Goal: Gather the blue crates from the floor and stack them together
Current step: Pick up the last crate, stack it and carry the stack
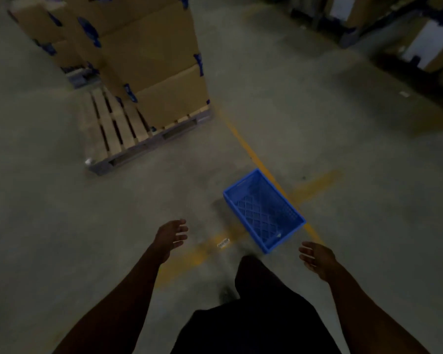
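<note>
Honestly, both hands are empty with fingers spread: left hand (173,236), right hand (315,256). I'd grab the blue crate (264,210) by its two short rims, one hand each.

One blue crate (264,209), one wooden pallet (128,139), two bare hands, left (172,237), right (316,258)

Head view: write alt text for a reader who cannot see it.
An empty blue crate sits on a concrete floor across a yellow painted line, just ahead of a person whose open left hand and right hand reach toward it, touching nothing. Behind it, a wooden pallet carries stacked cardboard boxes.
</note>
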The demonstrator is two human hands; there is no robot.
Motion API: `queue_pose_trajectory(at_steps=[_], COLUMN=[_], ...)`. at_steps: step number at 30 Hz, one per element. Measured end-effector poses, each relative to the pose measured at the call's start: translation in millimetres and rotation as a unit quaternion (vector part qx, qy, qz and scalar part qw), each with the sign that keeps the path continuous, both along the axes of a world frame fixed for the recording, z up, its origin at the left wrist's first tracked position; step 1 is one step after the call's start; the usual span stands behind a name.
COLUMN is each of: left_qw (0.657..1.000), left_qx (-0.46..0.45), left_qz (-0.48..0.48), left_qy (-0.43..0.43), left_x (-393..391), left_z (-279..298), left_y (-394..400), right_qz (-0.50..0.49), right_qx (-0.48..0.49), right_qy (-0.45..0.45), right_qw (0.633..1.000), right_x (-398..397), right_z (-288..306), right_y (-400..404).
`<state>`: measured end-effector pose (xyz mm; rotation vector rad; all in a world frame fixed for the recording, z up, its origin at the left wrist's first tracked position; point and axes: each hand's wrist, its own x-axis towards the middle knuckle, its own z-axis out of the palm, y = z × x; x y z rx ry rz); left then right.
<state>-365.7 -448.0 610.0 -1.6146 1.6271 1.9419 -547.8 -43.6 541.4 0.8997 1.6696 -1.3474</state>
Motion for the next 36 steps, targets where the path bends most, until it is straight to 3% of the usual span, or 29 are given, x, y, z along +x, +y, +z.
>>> queue_pose_trajectory(at_steps=[5,11,18,24,29,36], left_qw=[0.996,0.988,0.945,0.854,0.815,0.785], left_qx=[-0.014,-0.010,-0.009,-0.036,-0.049,-0.057], left_qz=[-0.088,-0.148,-0.321,-0.511,-0.565,-0.598], left_qy=[-0.018,-0.029,-0.071,-0.090,-0.123,-0.153], left_x=[-115,-229,-346,-423,-460,-481], left_z=[-14,-25,-50,-149,-260,-448], left_y=[-79,-126,-131,-120,-111,-97], right_qz=[-0.087,-0.111,-0.182,-0.288,-0.258,-0.235], right_qx=[-0.010,0.007,0.026,0.017,0.075,0.101], right_qy=[-0.019,-0.022,0.021,-0.044,-0.026,-0.041], right_qw=[0.996,0.994,0.983,0.957,0.963,0.966], right_x=[-32,-76,-116,-130,-141,-147], right_z=[-29,-24,-38,-106,-196,-383], right_y=[-59,-124,-166,-171,-178,-153])
